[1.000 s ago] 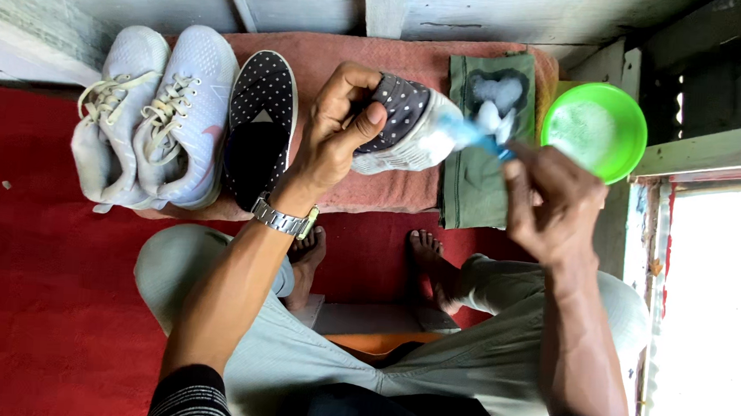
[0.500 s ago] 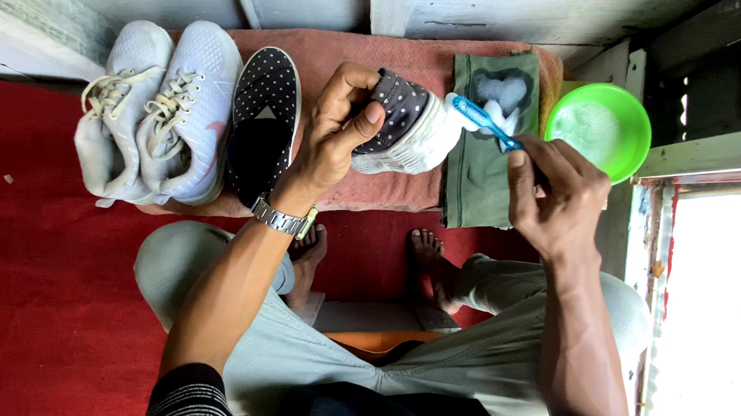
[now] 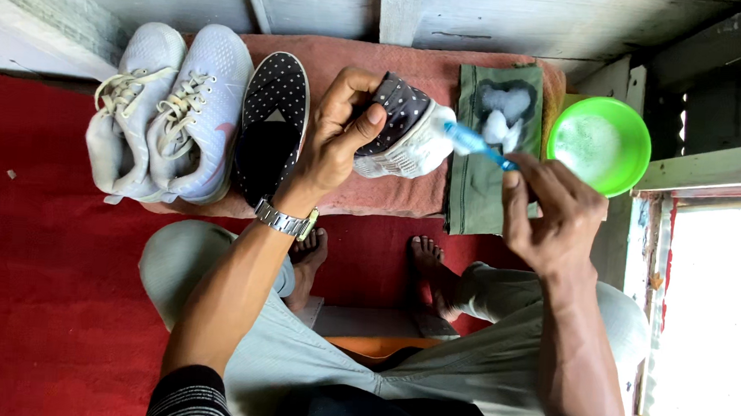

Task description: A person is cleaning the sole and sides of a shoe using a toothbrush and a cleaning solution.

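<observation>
Red mat point(image 3: 48, 300), two sneakers point(image 3: 166, 114), two slip-ons point(image 3: 401, 133)

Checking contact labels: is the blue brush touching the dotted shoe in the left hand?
Touching. The head view shows the blue brush head pressed against the white sole edge of the dotted shoe, no gap visible.

Shoe point(image 3: 405, 129) in left hand point(image 3: 340, 138): black w/ small white dots, white sole. Second slip-on point(image 3: 273, 125): same black w/ white dots, black inside. Sneaker pair point(image 3: 166, 110): pale grey-white, cream laces, faint pink mark on side. Toothbrush point(image 3: 477, 144) in right hand point(image 3: 550, 215): blue. Bowl point(image 3: 599, 145): bright green, whitish foam inside. Cloth point(image 3: 479, 185) under foam: dark green, dark wet patch, white suds. Mat point(image 3: 337, 60): faded red-pink. Floor point(image 3: 40, 282): red. Trousers point(image 3: 293, 357): pale grey-green. Wristwatch point(image 3: 286, 222): silver. Sleeves point(image 3: 191, 403): black w/ thin grey stripes.
</observation>
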